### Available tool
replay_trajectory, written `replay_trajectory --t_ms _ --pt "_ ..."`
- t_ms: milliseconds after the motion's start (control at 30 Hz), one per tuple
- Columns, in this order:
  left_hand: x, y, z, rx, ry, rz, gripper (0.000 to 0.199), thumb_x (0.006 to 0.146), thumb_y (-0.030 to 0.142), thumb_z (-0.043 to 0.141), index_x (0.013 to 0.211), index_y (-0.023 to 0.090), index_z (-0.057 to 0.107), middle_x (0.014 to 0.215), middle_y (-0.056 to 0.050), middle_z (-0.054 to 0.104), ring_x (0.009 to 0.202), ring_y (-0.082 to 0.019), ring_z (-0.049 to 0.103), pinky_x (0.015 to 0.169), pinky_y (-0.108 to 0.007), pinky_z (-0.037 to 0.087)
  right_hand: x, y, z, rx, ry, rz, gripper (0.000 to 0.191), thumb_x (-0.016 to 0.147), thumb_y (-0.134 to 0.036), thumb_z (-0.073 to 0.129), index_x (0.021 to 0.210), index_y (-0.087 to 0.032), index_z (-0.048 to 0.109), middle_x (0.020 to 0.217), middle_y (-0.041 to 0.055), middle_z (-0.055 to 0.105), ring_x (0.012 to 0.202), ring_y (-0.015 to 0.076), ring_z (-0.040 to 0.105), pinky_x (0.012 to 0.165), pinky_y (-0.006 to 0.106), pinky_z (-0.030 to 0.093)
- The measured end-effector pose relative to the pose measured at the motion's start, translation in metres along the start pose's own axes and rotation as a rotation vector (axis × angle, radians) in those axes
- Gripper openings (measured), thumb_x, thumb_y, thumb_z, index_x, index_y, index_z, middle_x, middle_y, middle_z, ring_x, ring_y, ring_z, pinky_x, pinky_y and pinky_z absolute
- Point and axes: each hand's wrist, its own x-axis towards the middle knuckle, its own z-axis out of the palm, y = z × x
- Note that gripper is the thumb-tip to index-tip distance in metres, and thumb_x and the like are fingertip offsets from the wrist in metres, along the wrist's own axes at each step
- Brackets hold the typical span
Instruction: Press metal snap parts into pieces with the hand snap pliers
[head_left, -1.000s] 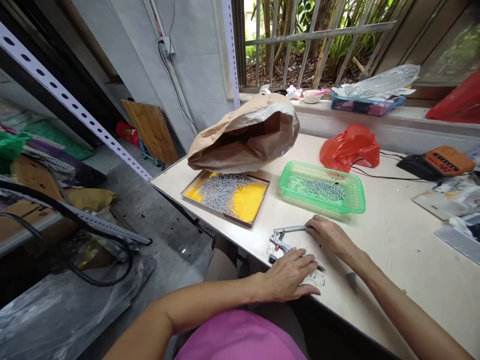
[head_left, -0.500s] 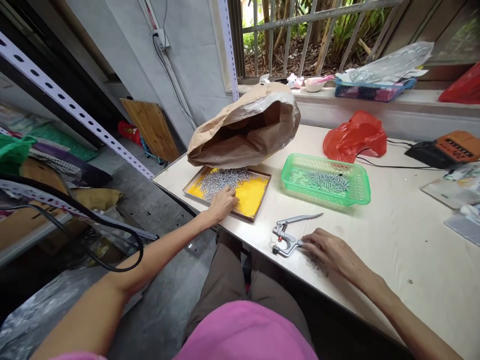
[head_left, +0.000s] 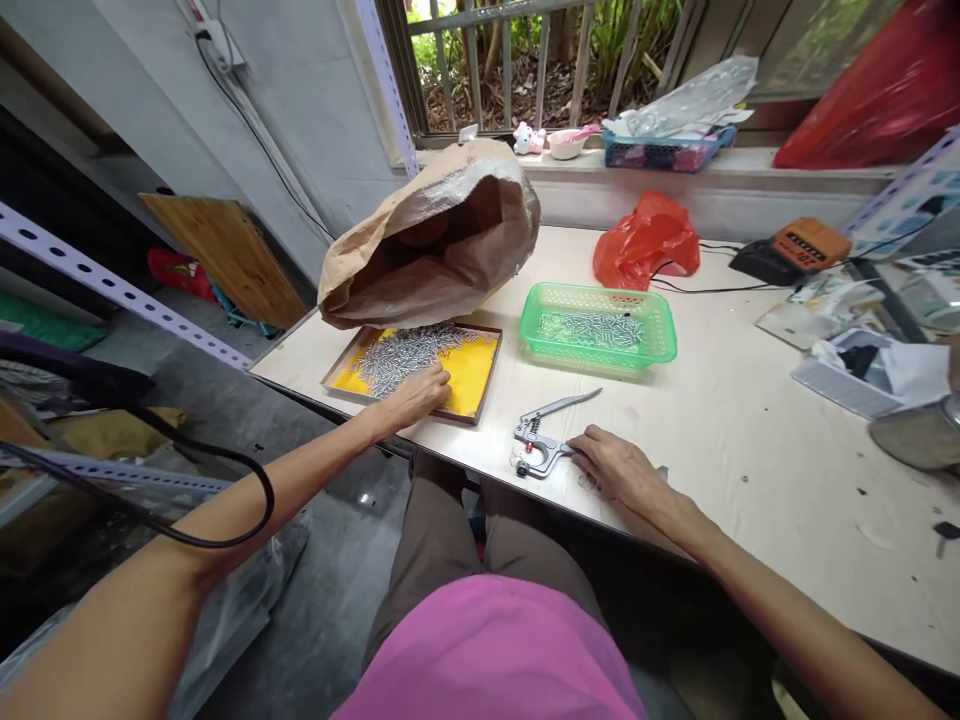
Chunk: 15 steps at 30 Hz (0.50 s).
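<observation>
My left hand (head_left: 421,392) is over the right half of a shallow tray (head_left: 472,380) with a yellow bottom, fingertips pinched together beside a heap of small silver metal pieces (head_left: 394,362). Whatever sits between those fingertips is hidden. On the table lie grey snap pliers (head_left: 561,405), jaws facing left and handles spread apart. My right hand (head_left: 619,466) is closed over their lower handle, whose tip shows past the wrist side. Beyond the pliers, a green perforated basket (head_left: 600,356) holds many similar silver pieces.
A large brown paper bag (head_left: 427,255) lies open-mouthed behind the tray, overhanging its back edge. Further back are a red plastic bag (head_left: 646,245) and an orange-and-black device (head_left: 810,245) with cables. A grey box (head_left: 847,385) stands at right. A black cable (head_left: 262,500) loops near my left arm.
The view has turned to the right, so the table items appear further left. My left hand stays at the tray and my right hand at the pliers' lower handle.
</observation>
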Motion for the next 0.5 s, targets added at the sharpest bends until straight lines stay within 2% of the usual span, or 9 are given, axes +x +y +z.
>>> replay_trajectory --t_ms 100,167,233,300,400,500 --pt "0.002 0.029 -0.009 -0.17 0.024 -0.115 0.02 0.091 0.021 0.053 0.073 0.015 0.061 0.073 -0.002 0.058 0.071 -0.012 0.049 0.062 -0.021 0.04 0.001 -0.005 -0.005 -0.014 -0.024 0.027 0.028 0.099 -0.024 0.036 0.101 -0.017 0.062 0.092 0.007 0.059 0.084 0.0173 0.058 0.074 0.027 0.043" --pt "0.002 0.062 -0.01 -0.505 -0.003 -0.303 0.013 0.086 0.024 0.058 0.081 0.014 0.065 0.074 -0.002 0.062 0.067 -0.011 0.054 0.061 -0.021 0.042 0.001 -0.009 -0.008 -0.034 -0.039 0.046 0.027 0.099 -0.024 0.036 0.099 -0.017 0.062 0.092 0.0077 0.059 0.084 0.0173 0.057 0.073 0.028 0.043" --pt "-0.001 0.095 -0.005 -0.883 -0.13 -0.497 0.014 0.082 0.026 0.062 0.078 0.013 0.065 0.065 0.0 0.06 0.054 -0.008 0.052 0.052 -0.021 0.042 0.002 -0.012 -0.012 -0.057 -0.049 0.059 0.027 0.1 -0.024 0.035 0.097 -0.017 0.061 0.093 0.008 0.059 0.084 0.0171 0.057 0.073 0.027 0.042" --pt "-0.003 0.122 0.006 -1.108 -0.236 -0.641 0.019 0.078 0.03 0.066 0.072 0.012 0.063 0.056 0.003 0.055 0.044 -0.006 0.046 0.043 -0.019 0.036 0.002 -0.014 -0.013 -0.081 -0.048 0.068 0.026 0.099 -0.023 0.035 0.095 -0.017 0.061 0.093 0.0081 0.06 0.083 0.0167 0.056 0.073 0.027 0.041" --pt "-0.003 0.141 0.023 -1.232 -0.33 -0.764 0.028 0.074 0.037 0.072 0.069 0.012 0.062 0.048 0.006 0.049 0.036 -0.004 0.036 0.035 -0.018 0.025 0.002 -0.015 -0.013 -0.111 -0.039 0.077 0.024 0.099 -0.022 0.037 0.095 -0.018 0.06 0.094 0.0084 0.061 0.083 0.0168 0.055 0.071 0.027 0.04" --pt "-0.001 0.142 0.033 -1.241 -0.378 -0.82 0.032 0.073 0.04 0.074 0.068 0.012 0.062 0.045 0.007 0.047 0.033 -0.002 0.032 0.033 -0.018 0.021 0.003 -0.014 -0.009 -0.145 -0.036 0.089 0.023 0.099 -0.022 0.038 0.096 -0.018 0.06 0.096 0.0088 0.061 0.085 0.0182 0.055 0.07 0.028 0.039"
